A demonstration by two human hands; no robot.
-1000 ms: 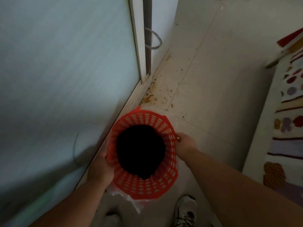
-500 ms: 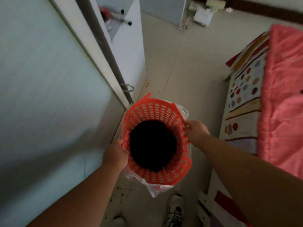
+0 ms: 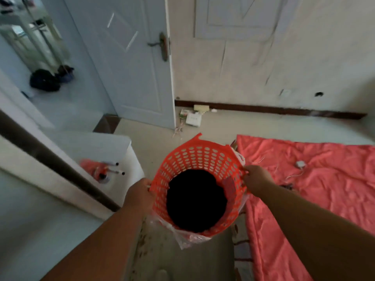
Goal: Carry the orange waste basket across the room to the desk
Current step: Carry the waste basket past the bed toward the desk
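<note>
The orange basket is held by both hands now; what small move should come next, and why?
Probably carry the orange basket straight forward, kept level. The left hand and right hand grip opposite sides of the rim, so the hold looks firm. The bare floor ahead is open between the white cabinet on the left and the pink bedcover on the right. No desk is visible yet.

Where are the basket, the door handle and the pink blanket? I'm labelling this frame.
basket [image 3: 203,159]: head view, on the far inner wall of perforated orange plastic.
door handle [image 3: 155,44]: head view, on the lever.
pink blanket [image 3: 314,179]: head view, on the rumpled middle of the fabric.
</note>
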